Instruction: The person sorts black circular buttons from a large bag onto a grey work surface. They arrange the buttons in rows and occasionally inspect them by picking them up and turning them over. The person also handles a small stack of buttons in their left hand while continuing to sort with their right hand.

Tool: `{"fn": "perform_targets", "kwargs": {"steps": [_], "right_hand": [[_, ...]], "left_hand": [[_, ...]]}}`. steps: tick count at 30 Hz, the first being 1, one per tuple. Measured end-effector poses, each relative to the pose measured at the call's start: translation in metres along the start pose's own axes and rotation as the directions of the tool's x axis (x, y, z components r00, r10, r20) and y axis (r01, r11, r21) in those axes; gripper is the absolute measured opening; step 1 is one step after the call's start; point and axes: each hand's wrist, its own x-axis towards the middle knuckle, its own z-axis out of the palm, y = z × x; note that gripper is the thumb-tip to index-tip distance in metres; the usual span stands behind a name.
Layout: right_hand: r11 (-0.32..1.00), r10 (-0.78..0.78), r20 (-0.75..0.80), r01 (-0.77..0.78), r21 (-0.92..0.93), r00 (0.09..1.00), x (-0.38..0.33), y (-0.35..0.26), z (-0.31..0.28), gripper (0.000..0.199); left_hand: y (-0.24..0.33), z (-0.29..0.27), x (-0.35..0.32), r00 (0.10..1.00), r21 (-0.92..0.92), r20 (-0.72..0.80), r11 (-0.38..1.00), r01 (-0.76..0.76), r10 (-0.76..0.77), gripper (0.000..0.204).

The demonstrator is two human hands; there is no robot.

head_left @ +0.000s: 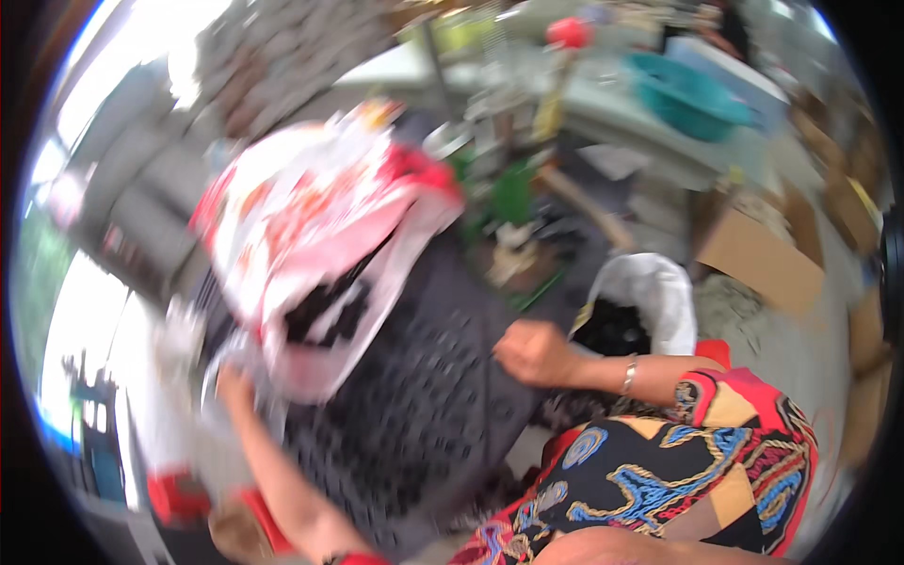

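A dark grey cloth-like surface (414, 395) in front of me is scattered with many small black ring-like pieces. My right hand (539, 354) is curled into a fist above its right edge; whatever it may hold is hidden. At the left edge my left hand (234, 384) reaches to a translucent plastic bag (215, 395), its fingers blurred against the plastic. Between and beyond my hands, a large white bag with red and pink print (311, 217) lies with its mouth toward me, and black pieces (330, 306) show inside it.
By my right forearm stands a white sack (659, 287) with black contents. Farther right are an open cardboard box (763, 254) and a teal basin (687, 99) on a pale table. A green container (516, 193) and a wooden handle (589, 207) lie beyond. Red objects (179, 497) sit at lower left.
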Motion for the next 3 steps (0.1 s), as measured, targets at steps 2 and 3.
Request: {"fn": "perform_targets", "kwargs": {"steps": [2,3], "right_hand": [[0.997,0.055,-0.014,-0.055,0.052,0.998,-0.007,-0.001,0.001,0.01],[0.997,0.052,-0.023,-0.051,0.052,0.998,-0.008,-0.002,0.0,0.01]], "left_hand": [[0.017,-0.005,0.026,0.97,0.343,0.194,0.937,0.069,-0.143,0.082],[0.021,0.018,0.049,0.976,0.319,0.191,0.947,0.04,-0.106,0.082]]}}
